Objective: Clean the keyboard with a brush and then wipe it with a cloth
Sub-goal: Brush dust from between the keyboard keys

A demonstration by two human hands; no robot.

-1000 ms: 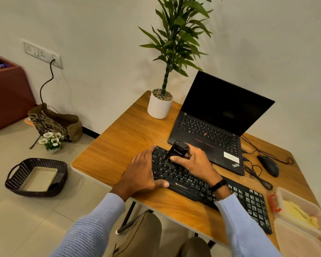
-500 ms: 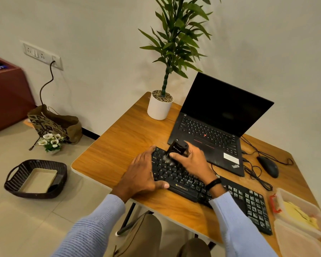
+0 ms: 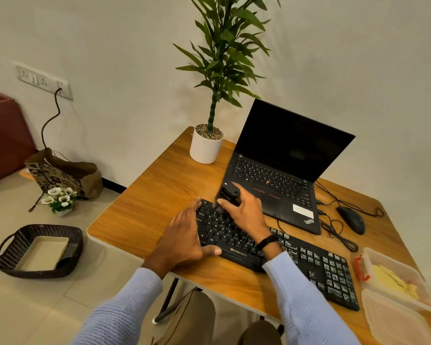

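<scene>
Keyboard point(image 3: 306, 260), a black Zebronics model, lies at an angle on the wooden table point(image 3: 154, 200), in front of the open laptop point(image 3: 271, 180). The job looks to be in its first stage. The right hand point(image 3: 244, 212) grips a small black brush point(image 3: 228, 194), fingers curled round its body, and holds it at the far left corner of the keys. The left hand point(image 3: 184, 237) lies flat with fingers straight on the keyboard's left end, thumb along the front edge, apparently steadying it. How much has been brushed cannot be told, but the brush sits at one end, so most rows probably remain. Wiping is not yet begun: what looks like a yellow cloth point(image 3: 388, 282) lies in a clear plastic container point(image 3: 393, 260) at the table's right edge.
</scene>
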